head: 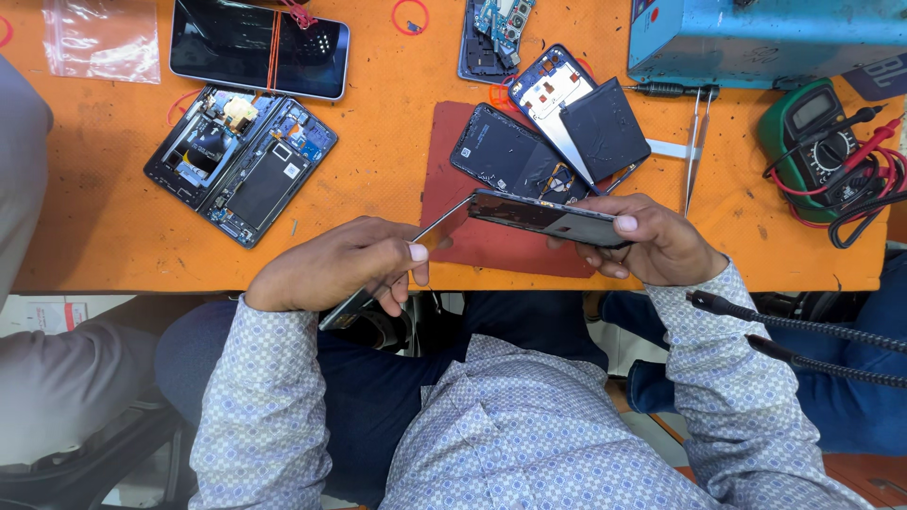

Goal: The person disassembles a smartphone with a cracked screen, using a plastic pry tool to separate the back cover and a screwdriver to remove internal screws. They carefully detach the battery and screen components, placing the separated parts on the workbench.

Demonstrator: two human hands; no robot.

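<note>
Patterned shirt sleeves (529,425) fill the lower field, nearest the camera, over dark trousers. Left hand (345,264): closed around a thin flat metal tool (406,260), pinched between thumb and fingers; the tool's far end touches the left edge of a dark phone (548,217). Right hand (652,246): closed on the phone, thumb on top and fingers beneath, holding it nearly level just above the near edge of the orange table (378,179). Beneath the phone lies a red mat (453,203) carrying a black phone back cover (496,146); just beyond it rests an opened phone frame (548,90) with a black battery (605,127) overlapping it. At left on the table: an opened folding phone (241,161) with its circuitry exposed, and farther back a phone with a dark screen (260,47) bound by a red band, beside a clear plastic bag (99,38). At right: tweezers (697,142), a green multimeter (817,142) with red and black leads, and a blue box (756,38). Two black cables (803,340) cross the lower right.
</note>
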